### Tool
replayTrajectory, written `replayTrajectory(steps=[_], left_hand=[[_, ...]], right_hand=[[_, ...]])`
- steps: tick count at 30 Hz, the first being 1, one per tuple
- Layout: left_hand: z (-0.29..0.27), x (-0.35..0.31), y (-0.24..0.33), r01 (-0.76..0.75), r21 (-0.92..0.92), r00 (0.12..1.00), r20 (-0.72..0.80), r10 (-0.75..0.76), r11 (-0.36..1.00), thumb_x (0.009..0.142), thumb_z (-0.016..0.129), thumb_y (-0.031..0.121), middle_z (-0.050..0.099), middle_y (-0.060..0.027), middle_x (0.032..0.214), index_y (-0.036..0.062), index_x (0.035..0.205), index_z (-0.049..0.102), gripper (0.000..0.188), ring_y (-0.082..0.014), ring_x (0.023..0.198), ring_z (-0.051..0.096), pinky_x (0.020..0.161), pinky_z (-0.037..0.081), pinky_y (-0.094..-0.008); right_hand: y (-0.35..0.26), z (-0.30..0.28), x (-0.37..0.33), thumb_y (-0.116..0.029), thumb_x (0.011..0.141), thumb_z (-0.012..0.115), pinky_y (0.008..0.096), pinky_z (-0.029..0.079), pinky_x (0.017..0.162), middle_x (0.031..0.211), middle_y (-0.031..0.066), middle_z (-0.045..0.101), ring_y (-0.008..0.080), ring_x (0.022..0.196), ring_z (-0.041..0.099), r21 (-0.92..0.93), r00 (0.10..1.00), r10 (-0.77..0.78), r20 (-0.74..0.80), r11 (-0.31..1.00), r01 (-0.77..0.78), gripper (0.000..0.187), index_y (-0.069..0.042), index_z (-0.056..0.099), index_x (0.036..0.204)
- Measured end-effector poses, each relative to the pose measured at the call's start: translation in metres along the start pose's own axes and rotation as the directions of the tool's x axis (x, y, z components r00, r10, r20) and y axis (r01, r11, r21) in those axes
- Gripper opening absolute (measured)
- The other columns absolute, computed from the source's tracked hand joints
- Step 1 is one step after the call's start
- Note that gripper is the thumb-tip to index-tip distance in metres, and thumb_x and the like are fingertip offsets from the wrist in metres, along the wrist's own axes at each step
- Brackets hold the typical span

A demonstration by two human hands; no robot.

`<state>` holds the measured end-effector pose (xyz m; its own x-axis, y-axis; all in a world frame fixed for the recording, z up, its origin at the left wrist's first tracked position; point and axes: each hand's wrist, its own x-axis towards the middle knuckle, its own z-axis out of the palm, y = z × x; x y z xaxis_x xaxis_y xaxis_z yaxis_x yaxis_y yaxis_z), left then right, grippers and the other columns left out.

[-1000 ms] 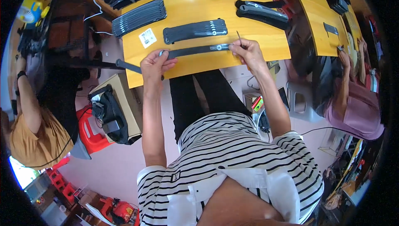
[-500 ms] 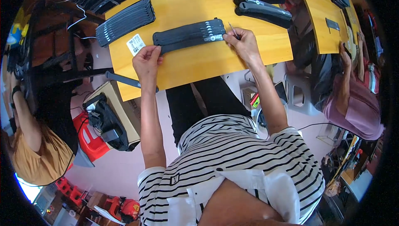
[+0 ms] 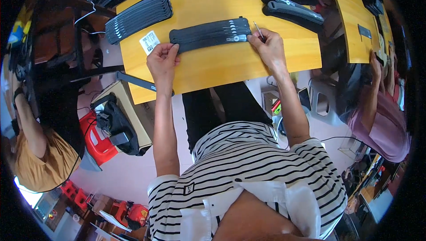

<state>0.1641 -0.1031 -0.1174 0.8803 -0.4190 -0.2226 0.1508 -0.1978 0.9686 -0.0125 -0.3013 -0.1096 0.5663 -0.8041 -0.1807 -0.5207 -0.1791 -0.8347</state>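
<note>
Several flat black strips (image 3: 204, 32) with rounded ends and pale marks near their right ends lie overlapped in a row on the yellow table. At the left end of the nearest strip, my left hand (image 3: 162, 66) is closed, thumb and fingertips pinching it. My right hand (image 3: 273, 51) is closed at the right end of the same strip, its fingertips touching it beside a silvery mark. A thin, pointed metal tool (image 3: 258, 29) sticks up from the right hand's fingers; its lower part is hidden.
A fanned stack of black strips (image 3: 140, 15) and a white label (image 3: 149, 41) lie left on the yellow table (image 3: 213, 70). A single strip (image 3: 137, 81) crosses the front left edge. More strips (image 3: 295, 12) lie right. People sit at both sides; a grey stool (image 3: 323, 97) stands right.
The whole view has shifted a little, so the table and strips appear farther right. Both hands keep their places at the strip's two ends, and the tool tip points up more steeply.
</note>
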Motion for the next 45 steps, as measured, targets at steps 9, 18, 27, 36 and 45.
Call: replayTrajectory(steps=[9,18,27,36,45], left_hand=[[-0.002,0.002,0.0,0.004,0.07,1.0,0.004,-0.004,0.998,0.079,0.065,0.005,0.057,-0.0033,0.065,-0.0026,0.08,0.059,0.01,-0.0072,0.049,0.052,0.044,0.044,-0.0188],[-0.001,0.001,-0.001,-0.001,0.052,1.0,-0.008,0.001,0.999,0.08,0.064,0.005,0.056,-0.0016,0.064,-0.0013,0.077,0.058,0.009,-0.0064,0.048,0.051,0.043,0.044,-0.0186],[0.0,0.002,-0.002,0.001,0.065,1.0,-0.01,-0.001,0.998,0.08,0.064,0.005,0.055,-0.0017,0.064,-0.0011,0.078,0.058,0.009,-0.0063,0.049,0.051,0.044,0.044,-0.0183],[-0.002,0.002,-0.002,-0.014,-0.013,1.0,0.011,0.015,1.0,0.08,0.064,0.003,0.055,-0.0014,0.064,-0.0001,0.077,0.057,0.008,-0.0063,0.048,0.051,0.044,0.043,-0.0181],[0.001,0.0,0.003,0.007,0.056,1.0,-0.007,-0.006,0.998,0.079,0.064,0.003,0.056,-0.0026,0.065,-0.0012,0.078,0.057,0.009,-0.0069,0.048,0.052,0.044,0.045,-0.019]], right_hand=[[0.003,0.001,0.001,-0.021,0.073,0.066,0.0317,0.039,0.048,0.051,0.0089,0.052,0.0169,0.046,0.048,-0.055,0.999,-0.045,-0.029,0.998,0.043,0.021,-0.002,0.059,0.068],[-0.007,0.001,-0.001,-0.021,0.073,0.065,0.0339,0.039,0.048,0.051,0.0087,0.053,0.0206,0.047,0.051,-0.106,1.0,-0.014,-0.023,0.994,0.012,0.021,-0.004,0.056,0.064],[-0.012,0.0,-0.002,-0.021,0.073,0.065,0.0366,0.042,0.051,0.051,0.0094,0.053,0.0244,0.051,0.054,-0.165,1.0,-0.012,-0.018,0.986,0.008,0.021,-0.005,0.056,0.063],[-0.016,0.001,-0.003,-0.021,0.073,0.065,0.0375,0.043,0.052,0.052,0.0103,0.054,0.0256,0.051,0.056,-0.211,0.999,-0.006,-0.032,0.977,-0.001,0.02,-0.005,0.056,0.065],[-0.011,0.0,-0.001,-0.021,0.073,0.066,0.0358,0.04,0.049,0.051,0.0097,0.053,0.023,0.048,0.053,-0.202,0.999,-0.015,-0.03,0.979,0.009,0.021,-0.004,0.057,0.065]])
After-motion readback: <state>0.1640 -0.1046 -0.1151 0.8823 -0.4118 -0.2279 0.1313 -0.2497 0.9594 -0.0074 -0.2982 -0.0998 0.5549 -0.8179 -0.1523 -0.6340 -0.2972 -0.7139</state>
